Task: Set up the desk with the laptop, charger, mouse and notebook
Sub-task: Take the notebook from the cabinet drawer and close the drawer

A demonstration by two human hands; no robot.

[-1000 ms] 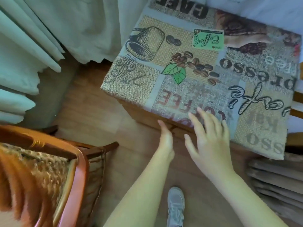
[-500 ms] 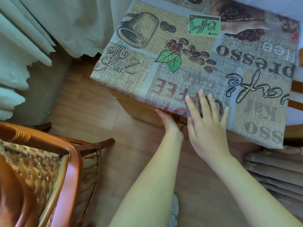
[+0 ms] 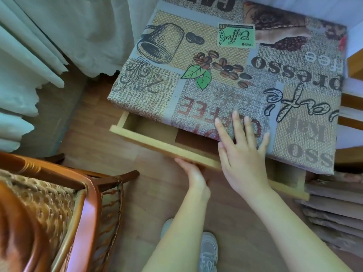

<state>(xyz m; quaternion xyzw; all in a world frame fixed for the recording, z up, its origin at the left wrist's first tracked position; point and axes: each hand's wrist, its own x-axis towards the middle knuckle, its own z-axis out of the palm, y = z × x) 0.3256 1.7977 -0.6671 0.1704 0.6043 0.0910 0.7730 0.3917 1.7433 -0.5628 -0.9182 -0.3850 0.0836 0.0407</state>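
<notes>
The left hand [image 3: 193, 174] has hold of the drawer front [image 3: 163, 145] from below, fingers hooked under its lower edge and hidden there, only the back of the hand and the wrist showing. The right hand [image 3: 240, 154] lies flat on the tablecloth [image 3: 225, 75] at the desk's near edge, fingers straight and spread, fingertips [image 3: 235, 116] landing on the red "COFFEE" lettering, the heel of the hand hanging out past the edge above the drawer front.

Head camera, looking straight down: the drawer [image 3: 149, 129] stands partly out from under the desk, its pale wooden front running on a slant from the left toward the right hand. Inside, a bare pale floor on the left and a dark brown patch [image 3: 194, 139] further right; what that patch is, I can't tell. No laptop, charger, mouse or notebook shows anywhere in this view. The cloth carries a coffee print: a cup, beans with green leaves, a green stamp.

To the lower left, a wicker chair [image 3: 59, 203] with a reddish wooden frame. Pale curtains [image 3: 49, 46] hang at upper left. Wooden floor [image 3: 94, 138] below, and a grey sneaker [image 3: 209, 250] between the two forearms. Stacked wooden slats [image 3: 334, 209] at the right edge.
</notes>
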